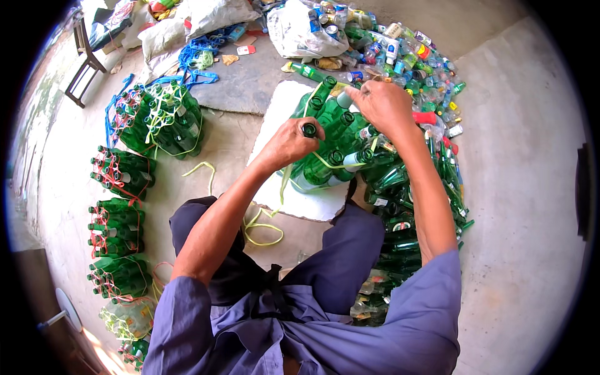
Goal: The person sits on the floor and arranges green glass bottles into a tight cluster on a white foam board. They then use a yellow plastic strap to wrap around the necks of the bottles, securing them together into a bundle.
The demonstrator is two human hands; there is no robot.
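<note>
A cluster of green glass bottles [322, 169] stands upright on a white board [307, 205] before my knees. Yellow-green plastic twine [330, 160] runs around the outer necks and low around the bodies. My left hand [293, 143] is closed around the neck of a near bottle [308, 130], whose mouth shows between thumb and fingers. Over the far right of the cluster, my right hand [383, 105] has its fingers bent at the bottle tops; whether it pinches twine or a neck is hidden. A loose twine tail [285, 185] hangs down the board's near side.
Tied bundles of green bottles [174, 119] line the floor at left. Loose green bottles [398, 220] lie heaped at right, with plastic bottles and cans [412, 61] beyond. A white bag [300, 33], blue straps [201, 54] and a wooden chair [84, 61] are farther back.
</note>
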